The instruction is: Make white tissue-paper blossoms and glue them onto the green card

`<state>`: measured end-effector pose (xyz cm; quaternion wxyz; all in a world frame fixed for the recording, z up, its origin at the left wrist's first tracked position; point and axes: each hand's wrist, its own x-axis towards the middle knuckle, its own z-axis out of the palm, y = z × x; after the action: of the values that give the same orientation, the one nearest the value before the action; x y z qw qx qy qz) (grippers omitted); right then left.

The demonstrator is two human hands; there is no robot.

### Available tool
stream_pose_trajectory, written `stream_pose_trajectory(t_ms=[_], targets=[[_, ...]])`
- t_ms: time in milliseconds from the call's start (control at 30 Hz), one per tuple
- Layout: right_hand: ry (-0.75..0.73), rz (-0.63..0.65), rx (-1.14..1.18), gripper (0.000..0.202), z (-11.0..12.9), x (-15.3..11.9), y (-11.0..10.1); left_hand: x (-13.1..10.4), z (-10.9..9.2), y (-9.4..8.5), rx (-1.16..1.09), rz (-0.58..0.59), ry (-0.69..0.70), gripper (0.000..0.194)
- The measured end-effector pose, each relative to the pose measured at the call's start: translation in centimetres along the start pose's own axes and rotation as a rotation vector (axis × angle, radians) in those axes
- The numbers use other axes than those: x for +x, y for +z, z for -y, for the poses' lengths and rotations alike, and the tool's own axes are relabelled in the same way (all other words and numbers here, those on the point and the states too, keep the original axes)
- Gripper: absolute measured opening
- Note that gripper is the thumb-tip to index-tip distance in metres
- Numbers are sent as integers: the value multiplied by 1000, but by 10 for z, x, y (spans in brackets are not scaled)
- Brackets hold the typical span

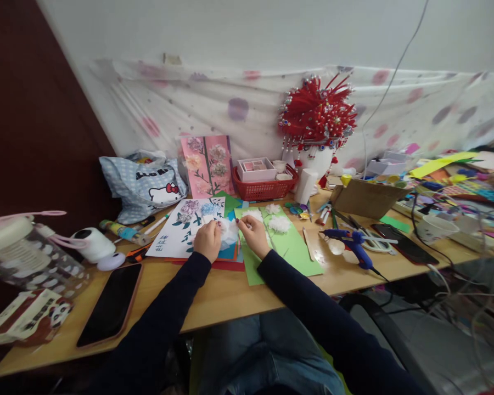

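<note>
My left hand [208, 241] is closed in a pinch on a thin, translucent white piece [229, 236] that looks like tissue paper. At the piece's right edge, the fingers of my right hand [253, 235] are pinched together on it. Beneath my left hand lies a white sheet [164, 241] bearing written characters, dark leaves and purple and blue ruffled flowers [189, 208]. Under my right hand is a green sheet [292, 255] with several fluffy white flowers [279, 224]. Blue and red paper shows between and below the sheets.
A blue glue gun [354, 244] lies on the right, near scissors [376, 241] and a dark phone [407, 244]. Behind stand a red basket [263, 190], a pink flower picture [208, 167] and a red beaded headdress [321, 112]. Another phone [111, 304] and a cup [33, 258] are left.
</note>
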<state>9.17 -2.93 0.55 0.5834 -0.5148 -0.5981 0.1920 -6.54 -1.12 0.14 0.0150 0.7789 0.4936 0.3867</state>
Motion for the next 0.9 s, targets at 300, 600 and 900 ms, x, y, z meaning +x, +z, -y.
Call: stream_pose_trajectory(t_ms=[300, 600, 900], targets=[[64, -23, 73, 30, -3, 2, 0, 3, 1, -1, 44, -47, -75, 26], [45, -17, 80, 30, -7, 3, 1, 4, 4, 2, -1, -125, -230, 17], [38, 58, 156, 30, 1, 2, 0, -3, -16, -9, -157, -154, -10, 19]])
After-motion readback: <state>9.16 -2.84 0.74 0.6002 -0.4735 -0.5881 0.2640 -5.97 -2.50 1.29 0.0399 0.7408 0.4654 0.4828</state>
